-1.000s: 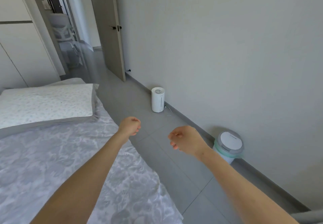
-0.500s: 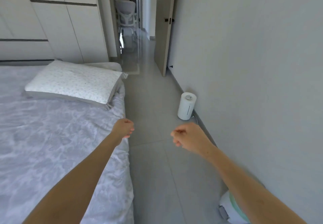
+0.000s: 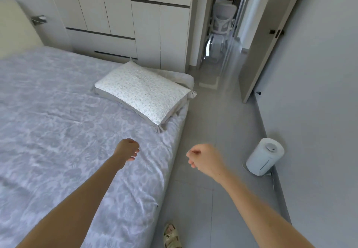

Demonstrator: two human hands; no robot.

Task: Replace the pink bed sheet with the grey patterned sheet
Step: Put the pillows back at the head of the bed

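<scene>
The grey patterned sheet (image 3: 58, 121) lies spread over the bed, slightly wrinkled, reaching the mattress edge on the right. A white speckled pillow (image 3: 143, 90) rests near the bed's far right corner. My left hand (image 3: 126, 150) hovers above the sheet near the bed's right edge, fingers curled, holding nothing. My right hand (image 3: 205, 159) is held out over the floor beside the bed, closed in a fist and empty. No pink sheet is in view.
A white cylindrical appliance (image 3: 264, 156) stands on the floor against the right wall. Pale wardrobes (image 3: 135, 21) line the far wall. The door (image 3: 265, 40) stands ajar, with a chair (image 3: 222, 21) beyond it. My slippered foot (image 3: 171, 236) is on the grey floor tiles.
The view has swung left, bringing more of the bed and the wardrobes into sight. Both hands stay raised, curled and empty, in about the same pose.
</scene>
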